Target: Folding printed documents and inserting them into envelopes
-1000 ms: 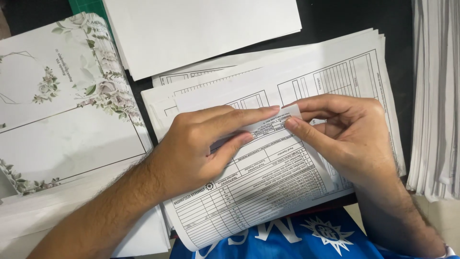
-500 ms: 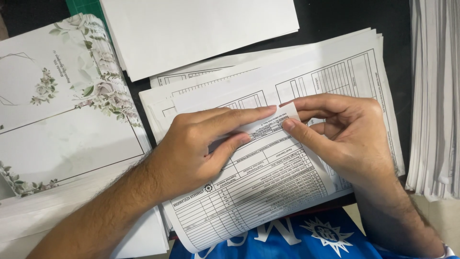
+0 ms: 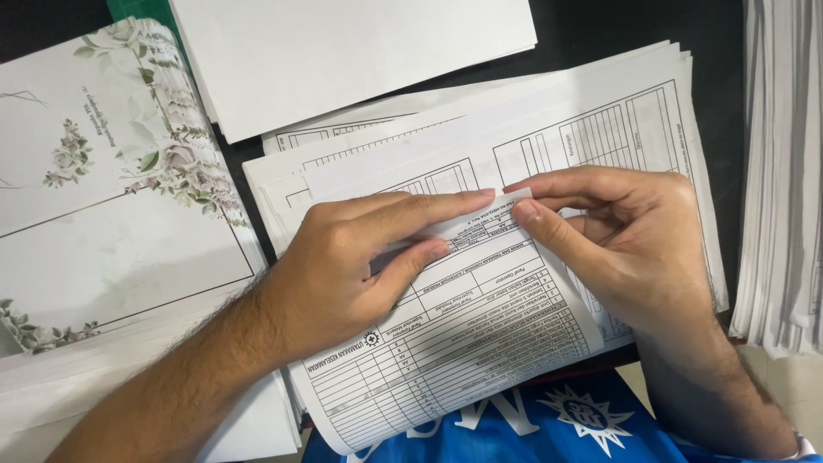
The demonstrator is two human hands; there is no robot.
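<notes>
My left hand (image 3: 360, 257) lies flat on a folded printed form sheet (image 3: 463, 326), its fingers pressing the fold near the middle. My right hand (image 3: 626, 240) pinches the folded edge of that same sheet between thumb and forefinger, fingertip to fingertip with the left. The sheet rests on a stack of similar printed forms (image 3: 600, 129) with table grids, spread over a dark table.
A stack of floral-bordered white cards (image 3: 111, 171) lies at the left. Blank white sheets (image 3: 343, 51) sit at the top. A thick pile of papers (image 3: 784, 171) stands along the right edge. Blue cloth with white markings (image 3: 531, 424) shows at the bottom.
Both hands stay on the fold with hardly any movement. The view has shifted slightly.
</notes>
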